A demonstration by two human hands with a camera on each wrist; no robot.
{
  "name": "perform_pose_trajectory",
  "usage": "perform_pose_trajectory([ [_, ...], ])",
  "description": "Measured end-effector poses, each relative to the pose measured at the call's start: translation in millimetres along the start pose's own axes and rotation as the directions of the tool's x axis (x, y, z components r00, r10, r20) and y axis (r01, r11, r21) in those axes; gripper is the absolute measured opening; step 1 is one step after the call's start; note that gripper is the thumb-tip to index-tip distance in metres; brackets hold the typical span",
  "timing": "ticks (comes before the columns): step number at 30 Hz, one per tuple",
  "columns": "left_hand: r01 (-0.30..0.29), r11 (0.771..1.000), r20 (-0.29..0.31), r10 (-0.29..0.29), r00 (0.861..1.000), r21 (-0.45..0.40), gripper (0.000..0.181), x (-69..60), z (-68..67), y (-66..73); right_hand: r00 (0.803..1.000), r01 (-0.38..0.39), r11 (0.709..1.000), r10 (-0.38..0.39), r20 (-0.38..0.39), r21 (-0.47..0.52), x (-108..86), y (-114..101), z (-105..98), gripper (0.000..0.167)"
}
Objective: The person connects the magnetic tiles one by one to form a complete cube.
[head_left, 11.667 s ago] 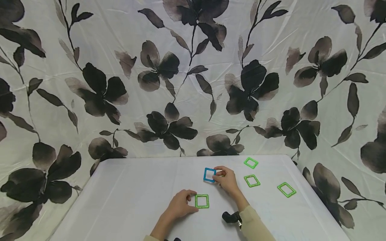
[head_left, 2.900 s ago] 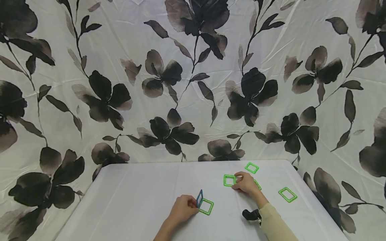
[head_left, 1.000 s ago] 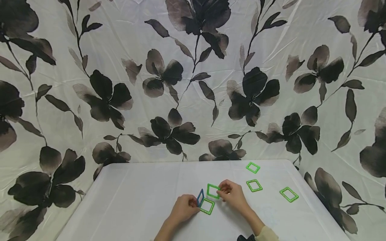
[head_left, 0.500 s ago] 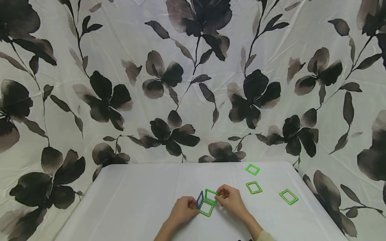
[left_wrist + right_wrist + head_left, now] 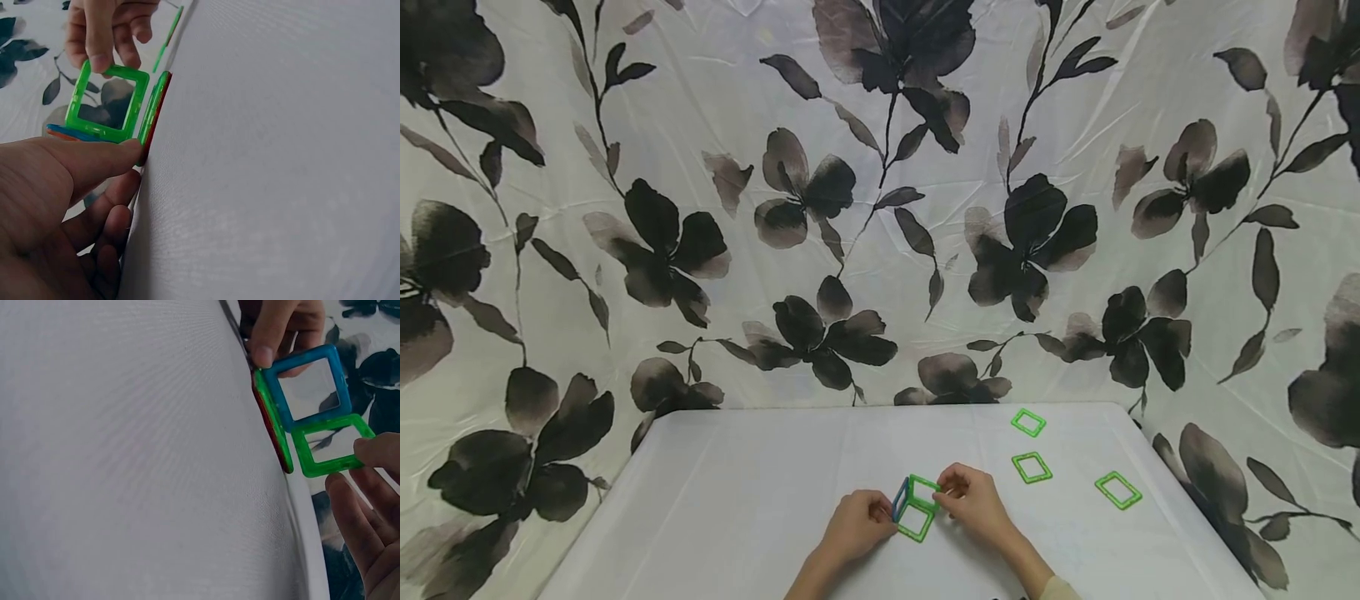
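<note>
Low at its near edge, my left hand [image 5: 857, 523] holds an upright square blue magnetic tile [image 5: 303, 360], an open plastic frame. The left thumb tip sits where it meets a green magnetic tile [image 5: 153, 112] lying flat on the table, reddish underneath. Between thumb and fingers, my right hand [image 5: 973, 498] pinches the outer side of a second green tile [image 5: 302, 453], which stands tilted at the flat one's far edge. In the head view the blue and raised green tiles meet at a corner; whether they touch along the whole side is unclear.
Three more green frames lie flat on the white table [image 5: 737, 492] to the right: one far back [image 5: 1017, 423], one closer [image 5: 1017, 467], and a rectangular-looking one [image 5: 1131, 500] farther right. A floral cloth [image 5: 850, 208] hangs behind the table.
My right hand has brought a green tile from the back right to the flat tile, against the blue one. Earlier, the blue tile went from right hand to left and was raised upright.
</note>
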State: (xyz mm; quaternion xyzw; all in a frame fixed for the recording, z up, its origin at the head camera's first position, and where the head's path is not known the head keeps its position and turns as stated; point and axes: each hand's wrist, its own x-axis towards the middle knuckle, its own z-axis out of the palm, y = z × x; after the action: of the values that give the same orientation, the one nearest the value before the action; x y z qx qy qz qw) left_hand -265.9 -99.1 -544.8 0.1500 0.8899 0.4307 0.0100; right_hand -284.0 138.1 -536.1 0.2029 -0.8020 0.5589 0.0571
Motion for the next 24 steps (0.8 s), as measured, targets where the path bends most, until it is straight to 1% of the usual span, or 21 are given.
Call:
perform_pose_trajectory([
  [2, 0.007, 1.0, 0.002, -0.007, 1.0, 0.001, 0.016, 0.1, -0.3, 1.3, 1.0, 0.012, 1.0, -0.012, 0.006, -0.012, 0.0, 0.6, -0.5, 0.017],
  [7, 0.023, 1.0, 0.019, -0.023, 1.0, -0.007, 0.015, 1.3, -0.7, 2.1, 1.0, 0.03, 1.0, -0.03, 0.005, -0.007, -0.9, 0.7, -0.5, 0.017],
  [12, 0.015, 1.0, 0.022, -0.015, 1.0, 0.001, 0.013, 3.0, 0.1, 1.2, 0.999, 0.039, 0.999, -0.039, -0.005, -0.016, -2.6, 0.8, 1.5, 0.017],
  [18, 0.012, 1.0, 0.027, -0.012, 1.0, 0.017, 0.011, 1.3, 1.8, -1.2, 1.0, 0.02, 1.0, -0.02, 0.013, -0.01, -5.1, 1.4, 3.3, 0.015],
  [24, -0.002, 1.0, 0.022, 0.002, 1.0, 0.012, 0.011, -1.5, 2.1, -2.6, 0.999, 0.043, 0.999, -0.043, 0.024, -0.03, -5.5, 3.7, 4.5, 0.014],
])
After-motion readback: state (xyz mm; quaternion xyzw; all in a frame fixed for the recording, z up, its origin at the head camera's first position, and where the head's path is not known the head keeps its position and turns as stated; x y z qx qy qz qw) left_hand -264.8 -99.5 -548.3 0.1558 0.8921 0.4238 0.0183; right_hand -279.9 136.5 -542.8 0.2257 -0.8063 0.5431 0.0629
